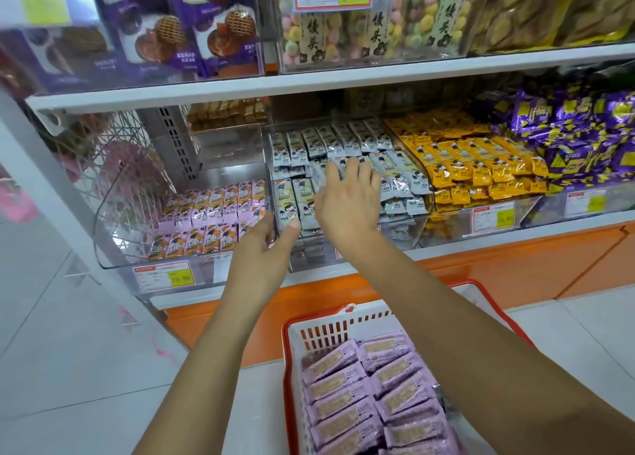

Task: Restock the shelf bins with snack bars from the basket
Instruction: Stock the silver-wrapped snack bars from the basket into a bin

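A red and white basket stands on the floor below me, filled with several pink-wrapped snack bars. On the lower shelf, a clear bin at the left holds rows of pink bars. The middle clear bin holds grey-white bars. My left hand pinches the clear divider wall between these two bins, thumb on the grey side. My right hand rests flat, fingers spread, on the grey-white bars, with nothing held in it.
To the right, bins hold yellow bars and purple packets. The upper shelf carries purple biscuit boxes and bagged sweets. An orange base panel runs under the shelf. Price tags hang on the bin fronts.
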Demonstrator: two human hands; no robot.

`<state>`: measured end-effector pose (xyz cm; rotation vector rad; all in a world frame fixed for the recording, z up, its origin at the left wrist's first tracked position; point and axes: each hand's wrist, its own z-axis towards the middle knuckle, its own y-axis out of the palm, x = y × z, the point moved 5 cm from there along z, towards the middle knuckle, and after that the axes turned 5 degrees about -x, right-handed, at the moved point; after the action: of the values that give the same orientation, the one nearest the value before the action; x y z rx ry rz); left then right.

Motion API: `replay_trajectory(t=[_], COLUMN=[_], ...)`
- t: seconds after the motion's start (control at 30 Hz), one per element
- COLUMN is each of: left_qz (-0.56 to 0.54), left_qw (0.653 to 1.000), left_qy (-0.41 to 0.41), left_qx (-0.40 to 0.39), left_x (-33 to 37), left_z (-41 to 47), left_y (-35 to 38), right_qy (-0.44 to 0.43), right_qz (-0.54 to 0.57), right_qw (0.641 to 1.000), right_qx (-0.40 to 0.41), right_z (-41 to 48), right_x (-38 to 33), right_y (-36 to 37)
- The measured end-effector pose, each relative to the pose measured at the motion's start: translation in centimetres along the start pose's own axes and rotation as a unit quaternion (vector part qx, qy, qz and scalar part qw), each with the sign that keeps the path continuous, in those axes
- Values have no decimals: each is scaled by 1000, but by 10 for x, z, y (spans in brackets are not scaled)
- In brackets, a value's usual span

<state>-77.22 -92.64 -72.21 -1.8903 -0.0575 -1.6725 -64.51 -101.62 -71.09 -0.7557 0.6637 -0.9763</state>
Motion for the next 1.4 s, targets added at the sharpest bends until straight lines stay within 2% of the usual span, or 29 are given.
replay_trajectory(t=[0.1,0.23,0.3,0.37,0.47,0.53,0.63,0.7,0.73,0.83,1.03,1.2,1.3,1.4], left_qz=[41,79,116,186,310,361,410,436,450,479,489,474,489,489], left_qw=[999,990,984,972,926,894,852,823,807,772,749,771,754,750], left_qy=[15,96,132,140,128,106,46,-2,-26,-74,-128,-169,-176,-170], left_qx=[10,62,38,-36,-172,-244,-322,-364,-381,-412,-429,-391,-403,-412], left_x=[-2,-1,-5,-14,-43,-66,-95,-110,-118,-136,-149,-169,-173,-170], left_z=[-6,-23,-32,-39,-46,-48,-49,-48,-47,-44,-37,-26,-23,-22], left_y=[0,1,11,29,64,86,108,116,118,122,125,123,123,122], right_qy=[-13,-86,-116,-117,-45,45,186,220,223,213,231,226,221,254], right_qz=[13,159,213,242,221,171,85,70,73,66,67,44,41,57], right_qw=[1000,984,968,955,951,941,866,822,810,806,820,839,842,838], right_qx=[2,-3,-61,-125,-212,-288,-456,-521,-537,-548,-519,-493,-491,-479], right_z=[-1,-24,-49,-84,-141,-173,-227,-259,-271,-297,-309,-304,-302,-304], right_x=[2,29,59,100,168,214,271,287,288,287,284,278,275,277], right_y=[-9,-42,-44,-32,13,55,115,144,155,188,222,229,230,225])
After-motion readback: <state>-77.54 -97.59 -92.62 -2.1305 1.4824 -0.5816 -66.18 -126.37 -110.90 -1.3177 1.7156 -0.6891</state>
